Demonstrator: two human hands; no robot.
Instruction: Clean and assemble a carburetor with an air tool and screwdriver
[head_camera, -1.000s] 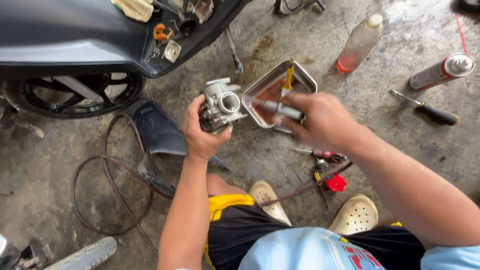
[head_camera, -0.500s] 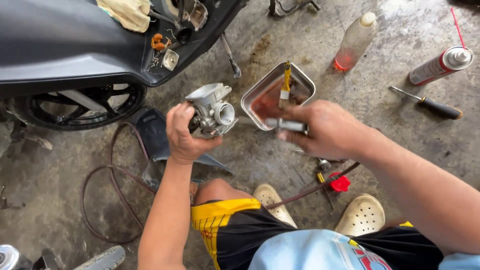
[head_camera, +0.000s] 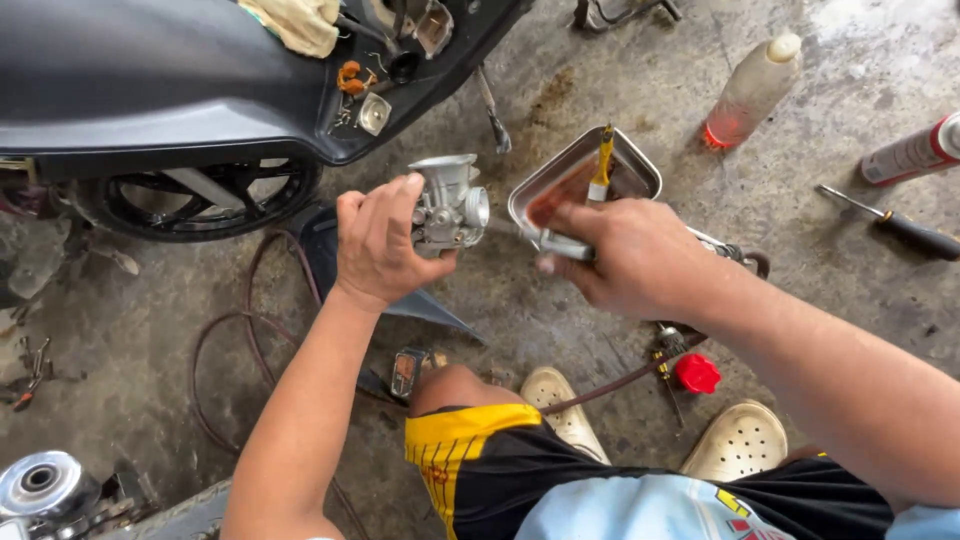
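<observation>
Gripping the carburetor (head_camera: 450, 205), the left hand (head_camera: 380, 245) faces the right hand's (head_camera: 625, 255) metal nozzle tool (head_camera: 545, 240) (tip pointing left, just beside it).

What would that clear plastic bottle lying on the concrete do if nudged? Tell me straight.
The plastic bottle lies on its side and looks round, so it would probably roll. Only a little reddish liquid shows at its base, so it is likely light and would shift easily. The thin clear wall probably dents under a squeeze.

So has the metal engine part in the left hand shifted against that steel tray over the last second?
Yes. The carburetor in the left hand now sits farther left of the steel tray, leaving a wider gap; earlier it nearly touched the tray's edge.
</observation>
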